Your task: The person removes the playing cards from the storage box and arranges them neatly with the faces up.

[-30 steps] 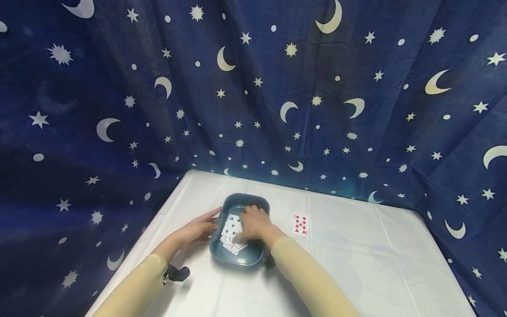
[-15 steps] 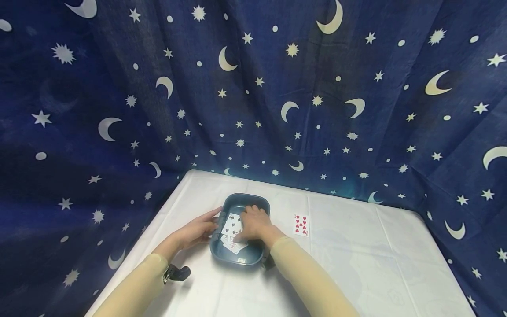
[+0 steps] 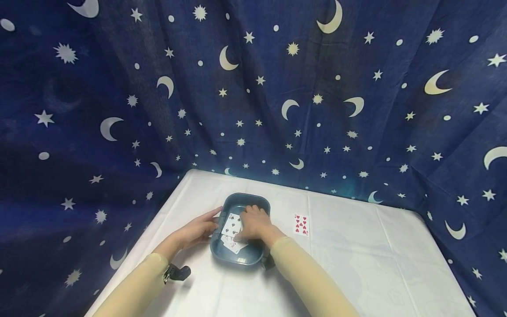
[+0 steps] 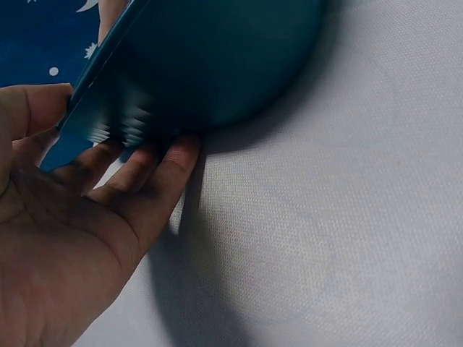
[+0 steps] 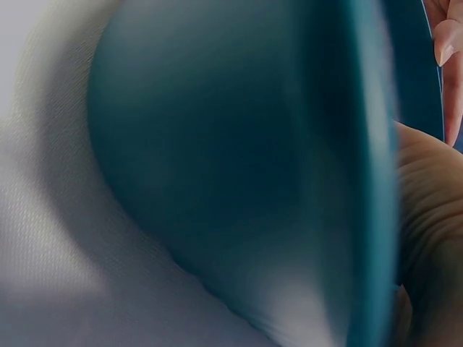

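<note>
I am watching both forearms reaching forward over the white table (image 3: 348,264), sleeves down to the wrists. The left hand (image 3: 196,230) is lying against the outer left wall of the teal tray (image 3: 237,259); its fingers are running straight along the wall and under the rim, holding nothing. The right hand (image 3: 255,223) is reaching down inside the tray, knuckles up, fingers bent onto the playing cards (image 3: 232,230) lying face up on the tray floor. I cannot tell whether it is pinching a card or only pressing on the pile.

The tray is sitting near the middle of the table, toward the far edge. A single red card (image 3: 301,225) is lying face up on the cloth to its right, well apart from it.

The left wrist view is showing what the head view is not: the left hand's fingertips (image 4: 177,152) tucked under the tray's rounded underside (image 4: 217,65), touching it, palm open. The right wrist view is filled by the blurred outer wall of the tray (image 5: 239,181); a fingertip with its nail is just showing past the rim, cards out of sight.
</note>
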`<state>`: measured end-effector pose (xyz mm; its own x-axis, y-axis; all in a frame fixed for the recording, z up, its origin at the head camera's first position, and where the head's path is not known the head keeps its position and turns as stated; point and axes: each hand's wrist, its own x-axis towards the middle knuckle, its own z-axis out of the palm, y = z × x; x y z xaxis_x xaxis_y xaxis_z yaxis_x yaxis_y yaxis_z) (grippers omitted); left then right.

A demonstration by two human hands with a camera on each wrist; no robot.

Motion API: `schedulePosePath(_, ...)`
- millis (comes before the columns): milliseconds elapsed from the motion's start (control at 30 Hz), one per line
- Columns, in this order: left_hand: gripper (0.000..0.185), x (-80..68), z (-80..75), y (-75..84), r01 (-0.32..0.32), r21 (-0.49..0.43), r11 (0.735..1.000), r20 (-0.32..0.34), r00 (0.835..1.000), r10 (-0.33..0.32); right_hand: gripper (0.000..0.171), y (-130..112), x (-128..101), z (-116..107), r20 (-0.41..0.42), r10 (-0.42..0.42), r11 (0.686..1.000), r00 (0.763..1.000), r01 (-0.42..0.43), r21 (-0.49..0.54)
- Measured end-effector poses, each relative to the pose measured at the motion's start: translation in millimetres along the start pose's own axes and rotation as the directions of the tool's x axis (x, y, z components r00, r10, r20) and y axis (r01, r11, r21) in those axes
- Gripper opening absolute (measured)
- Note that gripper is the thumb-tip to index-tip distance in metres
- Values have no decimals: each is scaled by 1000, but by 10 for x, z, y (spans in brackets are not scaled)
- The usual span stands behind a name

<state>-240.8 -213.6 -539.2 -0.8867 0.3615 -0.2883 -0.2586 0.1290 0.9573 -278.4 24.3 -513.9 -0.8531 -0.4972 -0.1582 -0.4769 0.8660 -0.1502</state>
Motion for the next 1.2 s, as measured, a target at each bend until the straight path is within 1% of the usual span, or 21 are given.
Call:
schedulePosePath(367, 75, 22, 18, 26, -6, 10, 1000, 13, 1000, 6, 84, 63, 58, 33, -8, 0, 1000, 1000, 0, 21)
schedulePosePath(600, 74, 20, 41, 50, 6, 19, 1000, 5, 1000, -6, 80, 116, 78, 40, -47, -45, 998, 998, 47, 33)
schedulePosePath(733, 73, 18, 45, 54, 11, 21, 1000, 0, 1000, -11, 84, 147, 58, 12, -70, -73, 995, 995, 77, 62)
schedulePosePath(900, 72, 3, 36, 49, 11, 21, 1000, 5, 1000, -11, 92, 188, -29, -99, -118, -105, 988, 987, 116, 98)
schedulePosePath(967, 72, -3, 35, 43, 12, 23, 1000, 8, 1000, -12, 91, 209, -77, -159, -138, -113, 985, 984, 129, 116)
schedulePosePath(1067, 72, -3, 32, 29, 7, 23, 1000, 3, 1000, -7, 91, 263, -158, -260, -165, -114, 977, 980, 141, 160)
schedulePosePath(1200, 73, 12, 24, 16, -6, -1, 1000, 7, 1000, 6, 92, 407, -282, -413, -206, -89, 970, 974, 132, 204)
